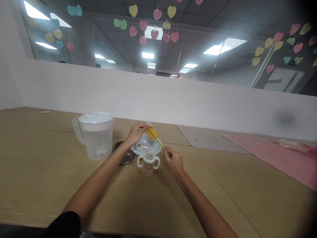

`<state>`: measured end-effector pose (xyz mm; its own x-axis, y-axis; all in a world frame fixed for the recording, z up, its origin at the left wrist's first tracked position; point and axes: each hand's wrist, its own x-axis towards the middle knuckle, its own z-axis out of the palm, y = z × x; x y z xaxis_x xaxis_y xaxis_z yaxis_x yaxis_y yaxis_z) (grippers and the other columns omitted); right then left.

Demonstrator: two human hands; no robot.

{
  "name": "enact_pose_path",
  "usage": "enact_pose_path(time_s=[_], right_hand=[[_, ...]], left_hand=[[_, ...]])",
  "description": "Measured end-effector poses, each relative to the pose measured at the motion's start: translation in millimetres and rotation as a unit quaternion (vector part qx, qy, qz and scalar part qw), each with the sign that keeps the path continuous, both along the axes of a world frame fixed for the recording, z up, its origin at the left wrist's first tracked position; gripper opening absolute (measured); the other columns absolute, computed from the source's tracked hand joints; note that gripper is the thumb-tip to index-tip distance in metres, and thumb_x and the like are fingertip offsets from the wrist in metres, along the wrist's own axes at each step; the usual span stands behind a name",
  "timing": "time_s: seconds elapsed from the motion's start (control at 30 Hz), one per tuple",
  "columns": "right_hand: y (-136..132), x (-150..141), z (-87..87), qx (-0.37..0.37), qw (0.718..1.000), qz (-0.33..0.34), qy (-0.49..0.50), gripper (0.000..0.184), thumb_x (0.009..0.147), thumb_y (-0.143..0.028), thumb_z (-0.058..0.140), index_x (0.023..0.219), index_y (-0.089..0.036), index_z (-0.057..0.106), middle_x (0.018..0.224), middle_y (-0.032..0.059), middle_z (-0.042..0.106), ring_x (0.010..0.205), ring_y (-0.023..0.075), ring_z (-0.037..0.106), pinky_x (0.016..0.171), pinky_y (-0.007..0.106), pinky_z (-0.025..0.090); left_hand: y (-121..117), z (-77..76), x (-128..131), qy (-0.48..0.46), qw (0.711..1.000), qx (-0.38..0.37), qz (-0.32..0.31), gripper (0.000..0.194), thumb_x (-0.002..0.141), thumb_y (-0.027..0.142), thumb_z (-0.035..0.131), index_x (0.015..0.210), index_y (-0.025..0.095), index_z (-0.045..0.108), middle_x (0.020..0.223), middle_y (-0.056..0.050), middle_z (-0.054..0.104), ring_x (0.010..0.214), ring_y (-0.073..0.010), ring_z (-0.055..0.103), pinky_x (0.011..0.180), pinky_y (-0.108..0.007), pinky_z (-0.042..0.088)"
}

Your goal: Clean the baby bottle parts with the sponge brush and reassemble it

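Note:
My right hand (174, 162) grips the green handle of a bottle brush with a yellow sponge head (152, 133). My left hand (137, 133) pinches a small whitish translucent piece (149, 124) at the tip of the sponge; its exact kind is unclear. Below the hands, a clear baby bottle (148, 169) with two white handles and red print stands upright and uncapped. Just behind it sits a pale bowl (158, 150) with a white ring (138, 146) and a clear cap (146, 146) in it.
A translucent lidded pitcher (97, 138) stands to the left. Partly behind my left forearm lies a round dark metal lid or tray (127, 158). A pink cloth (277, 158) covers the table's right side, with clear plastic (293, 144) on it. A white wall (148, 92) closes off the back.

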<state>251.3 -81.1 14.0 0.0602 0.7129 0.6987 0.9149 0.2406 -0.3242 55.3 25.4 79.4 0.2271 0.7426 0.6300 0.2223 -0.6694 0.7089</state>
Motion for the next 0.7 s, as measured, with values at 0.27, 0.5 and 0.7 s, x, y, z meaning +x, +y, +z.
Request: enact_pose_path(time_s=[0.27,0.5,0.7], right_hand=[[2.9,5.3,-3.7,-0.007,0.993,0.006,-0.12,0.041,0.091,-0.041,0.036,0.093,-0.021,0.071,0.069,0.0054,0.07,0.056,0.0133,0.061,0.052,0.021,0.033],[3.5,4.5,-4.5,-0.006,0.988,0.015,-0.151,0.039,0.092,-0.038,0.036,0.091,-0.019,0.071,0.07,0.005,0.071,0.058,0.013,0.062,0.053,0.021,0.032],[1.8,5.2,2.2,-0.015,0.999,-0.01,-0.031,0.04,0.091,-0.042,0.037,0.097,-0.021,0.069,0.085,0.0051,0.072,0.068,0.0163,0.065,0.059,0.021,0.039]], left_hand=[[-3.3,2.0,-0.6,-0.005,0.998,-0.034,-0.044,0.032,0.086,0.032,0.042,0.099,0.014,0.065,0.108,-0.007,0.064,0.103,-0.0183,0.056,0.091,-0.03,0.042],[-6.0,1.8,0.1,-0.025,0.994,-0.058,-0.088,0.033,0.085,0.037,0.041,0.094,0.012,0.062,0.104,-0.01,0.065,0.098,-0.0193,0.059,0.087,-0.032,0.044],[2.8,8.5,-9.0,-0.092,0.992,-0.049,-0.072,0.029,0.076,0.039,0.056,0.087,0.012,0.059,0.085,-0.008,0.066,0.083,-0.0168,0.062,0.08,-0.03,0.047]])
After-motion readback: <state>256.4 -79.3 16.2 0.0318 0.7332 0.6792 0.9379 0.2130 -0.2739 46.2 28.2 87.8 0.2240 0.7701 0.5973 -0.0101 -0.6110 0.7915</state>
